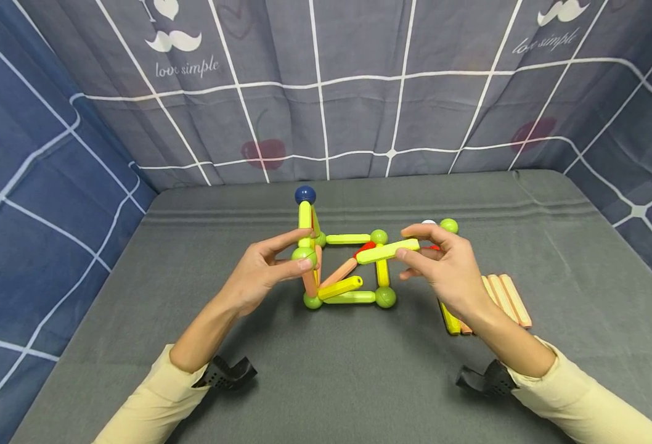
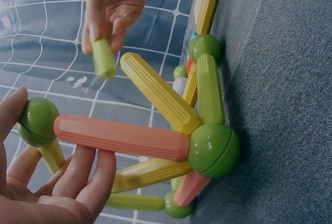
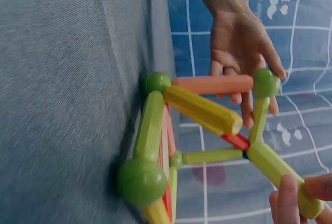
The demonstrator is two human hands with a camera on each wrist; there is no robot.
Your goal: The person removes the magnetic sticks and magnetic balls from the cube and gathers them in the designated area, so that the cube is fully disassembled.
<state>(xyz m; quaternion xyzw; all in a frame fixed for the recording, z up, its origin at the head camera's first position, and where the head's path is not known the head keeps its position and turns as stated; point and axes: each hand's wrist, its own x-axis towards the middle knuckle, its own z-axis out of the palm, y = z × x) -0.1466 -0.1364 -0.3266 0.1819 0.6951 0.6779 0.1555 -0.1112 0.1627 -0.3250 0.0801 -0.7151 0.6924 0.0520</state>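
On the grey surface stands a frame of magnetic rods and balls. My left hand holds a green ball between thumb and fingers. That ball tops an orange rod, with two fingers against the rod. My right hand pinches a yellow-green rod by one end, its other end pointing left over the frame. From the lower green ball a yellow rod slants up with a free end. A dark blue ball caps the rod at the back left of the structure.
Several pale orange rods lie in a row beyond my right hand, along with a yellow rod. Another green ball shows behind that hand. A grey-blue checked curtain rises behind the surface.
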